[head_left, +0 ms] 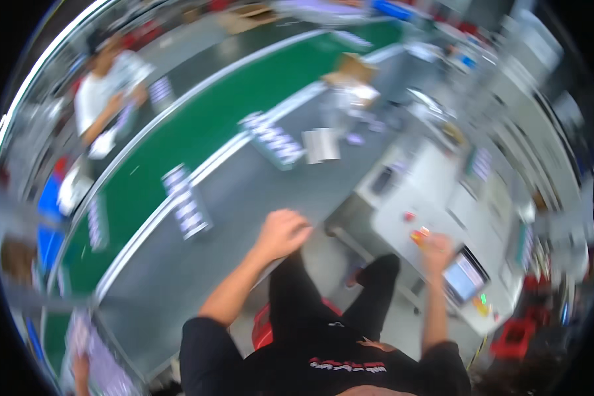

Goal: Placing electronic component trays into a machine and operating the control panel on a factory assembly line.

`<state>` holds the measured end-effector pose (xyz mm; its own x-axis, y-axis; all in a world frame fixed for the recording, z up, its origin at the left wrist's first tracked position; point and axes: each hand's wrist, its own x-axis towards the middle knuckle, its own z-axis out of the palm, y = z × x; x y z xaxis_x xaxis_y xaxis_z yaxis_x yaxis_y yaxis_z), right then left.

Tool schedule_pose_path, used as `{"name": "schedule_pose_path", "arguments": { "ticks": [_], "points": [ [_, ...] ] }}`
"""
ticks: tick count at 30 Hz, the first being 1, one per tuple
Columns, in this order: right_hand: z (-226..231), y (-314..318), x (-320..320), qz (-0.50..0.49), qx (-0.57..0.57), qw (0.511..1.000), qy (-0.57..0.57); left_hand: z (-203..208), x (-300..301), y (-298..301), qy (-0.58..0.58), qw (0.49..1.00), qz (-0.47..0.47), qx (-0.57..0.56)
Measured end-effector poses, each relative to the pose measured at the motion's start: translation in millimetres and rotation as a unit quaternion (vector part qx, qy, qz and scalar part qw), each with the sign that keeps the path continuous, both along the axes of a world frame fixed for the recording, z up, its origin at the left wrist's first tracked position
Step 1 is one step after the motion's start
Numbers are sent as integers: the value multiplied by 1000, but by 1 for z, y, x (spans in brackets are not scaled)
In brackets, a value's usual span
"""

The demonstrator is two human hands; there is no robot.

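My left hand hovers by the near edge of the grey worktable, above my knee. Its fingers look curled in, and nothing shows in them. Over the white machine panel on the right is my right hand, close to a red and yellow button. Motion blurs its fingers, so whether it touches the button is unclear. A screen sits just beside that hand. Two trays with a purple-and-white pattern lie farther off: one tray at the left, another tray nearer the middle.
A green conveyor belt curves past the table, carrying another patterned tray. Across it a person in white handles a tray. White cards and a cardboard box lie at the back. A red stool stands beneath me.
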<state>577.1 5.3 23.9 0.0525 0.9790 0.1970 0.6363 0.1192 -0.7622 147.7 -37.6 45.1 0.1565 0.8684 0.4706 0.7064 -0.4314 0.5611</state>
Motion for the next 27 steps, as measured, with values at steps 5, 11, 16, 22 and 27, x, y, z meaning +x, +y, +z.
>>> {"name": "schedule_pose_path", "arguments": {
  "ticks": [5,11,16,22,27],
  "points": [
    [-5,-21,-132,141,221,954,-146,15,12,9,-1,999,-15,-49],
    [-33,-2,-132,79,239,945,-207,17,11,6,8,998,-17,-65],
    [-67,-8,-129,123,234,910,-320,13,10,0,9,997,-17,-72],
    [-83,-4,-148,61,256,910,-320,12,4,0,13,997,-12,-75],
    [-86,-2,-148,67,252,908,-327,13,3,3,12,997,-9,-70]
  ]
}}
